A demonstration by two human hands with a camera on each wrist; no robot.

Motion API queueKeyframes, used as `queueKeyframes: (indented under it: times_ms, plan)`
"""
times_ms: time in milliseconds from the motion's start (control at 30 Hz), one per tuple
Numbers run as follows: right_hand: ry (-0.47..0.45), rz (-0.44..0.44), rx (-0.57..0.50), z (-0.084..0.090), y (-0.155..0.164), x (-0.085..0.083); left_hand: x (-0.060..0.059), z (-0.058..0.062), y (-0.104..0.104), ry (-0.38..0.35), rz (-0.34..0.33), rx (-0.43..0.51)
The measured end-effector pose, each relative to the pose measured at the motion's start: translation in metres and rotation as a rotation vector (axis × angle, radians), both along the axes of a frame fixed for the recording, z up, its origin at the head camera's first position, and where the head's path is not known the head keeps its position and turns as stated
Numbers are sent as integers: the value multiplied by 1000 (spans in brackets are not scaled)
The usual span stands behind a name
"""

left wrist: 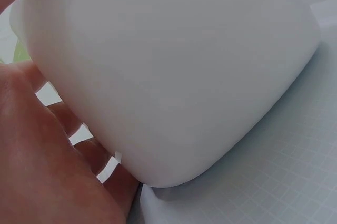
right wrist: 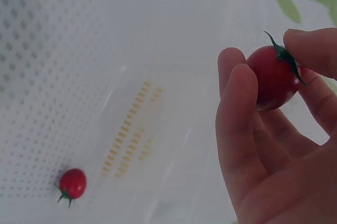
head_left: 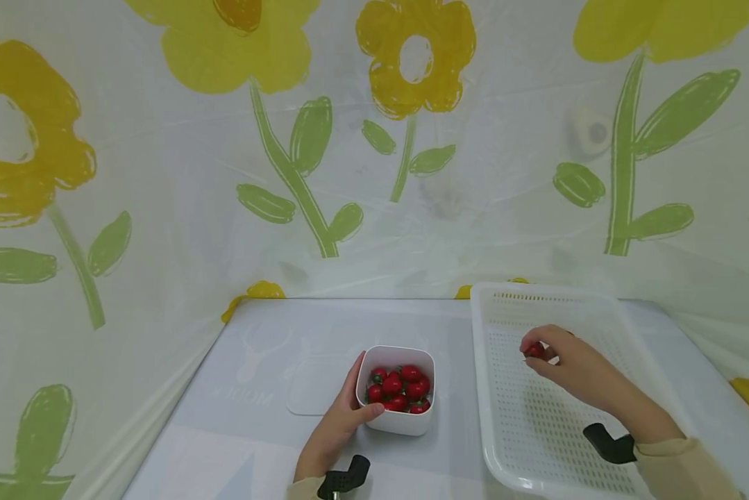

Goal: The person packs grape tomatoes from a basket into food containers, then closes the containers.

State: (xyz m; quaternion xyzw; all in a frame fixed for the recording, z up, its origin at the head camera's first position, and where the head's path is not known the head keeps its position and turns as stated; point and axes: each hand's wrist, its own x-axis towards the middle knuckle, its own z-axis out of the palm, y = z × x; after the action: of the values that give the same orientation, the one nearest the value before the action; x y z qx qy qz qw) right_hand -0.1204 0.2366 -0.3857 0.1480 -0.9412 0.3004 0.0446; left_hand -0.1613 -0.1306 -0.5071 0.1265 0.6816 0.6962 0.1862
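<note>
Fingertips of the right hand (right wrist: 274,145) pinch a cherry tomato (right wrist: 274,79) — stem end up-right; left hand (head_left: 333,427) clasps the tub (head_left: 399,417).

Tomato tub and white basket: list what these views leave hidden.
- Tub: the left wrist view shows only its blurred outer wall; contents unseen there.
- Tomatoes: head view, lower ones buried, count unclear.
- Loose tomato: the right hand hides it in the head view.
- Basket: near corner cut off by the head view's bottom edge.

The tub (head_left: 396,420) of tomatoes (head_left: 399,390) stands mid-table (head_left: 224,444), a lid (head_left: 314,392) just left. The basket (head_left: 505,444) lies at the right edge, one tomato (right wrist: 72,183) in it.
</note>
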Motion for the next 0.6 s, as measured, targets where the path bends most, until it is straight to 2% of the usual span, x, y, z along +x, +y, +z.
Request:
queueKeyframes:
  times_ms: [167, 400, 600]
  plan:
    - [72, 31, -35, 5, -18, 7, 0, 0, 0, -2, -1, 0]
    - [197, 15, -19, 15, -55, 22, 0, 0, 0, -4, 2, 4]
    - [311, 9, -51, 15, -81, 32, 0, 0, 0, 2, 3, 5]
